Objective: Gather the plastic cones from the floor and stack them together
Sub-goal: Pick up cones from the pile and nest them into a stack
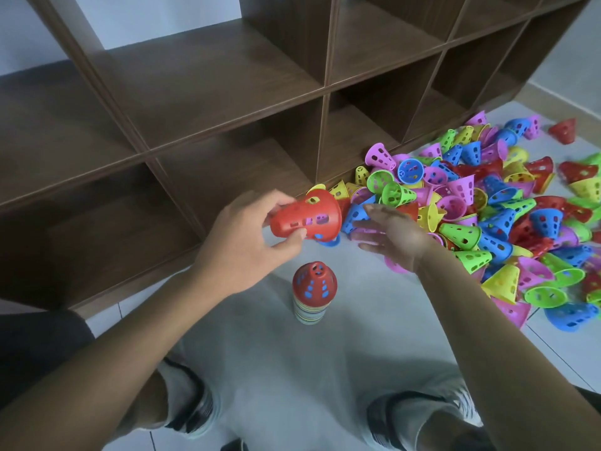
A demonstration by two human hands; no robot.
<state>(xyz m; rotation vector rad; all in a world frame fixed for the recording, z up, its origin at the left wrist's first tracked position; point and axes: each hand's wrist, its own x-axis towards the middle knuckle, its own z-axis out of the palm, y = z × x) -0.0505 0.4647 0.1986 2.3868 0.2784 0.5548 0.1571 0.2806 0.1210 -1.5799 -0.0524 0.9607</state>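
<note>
Item: red cone (307, 216). Centre of frame, lying sideways in the air, narrow closed end to the left, wide rim to the right. Held by the left hand (240, 242), fingers over the top and thumb under the narrow end, curled round it.

Item: right hand (390, 232). Just right of centre, fingers straight and spread, holding nothing, hovering at the near edge of the pile.

Item: stack (312, 292). Lower centre, upright on the floor (260, 353), a red cone on top over many nested rims in mixed colours. Well below the held cone, not touching it.

Item: pile (487, 206). Right half of frame, loose cones in pink, blue, green, yellow and red, lying every way up, against the foot of the shelf (195, 92).

Handling, judged: thin moulded plastic with holes through the wall, so likely very light and fairly stiff, with some give at the rim. Smooth and tapered, so it may slip from a loose pinch. Best taken round the narrow end, leaving the open rim free to drop over the stack. The stack looks tall and narrow; a sideways knock could tip it.
</note>
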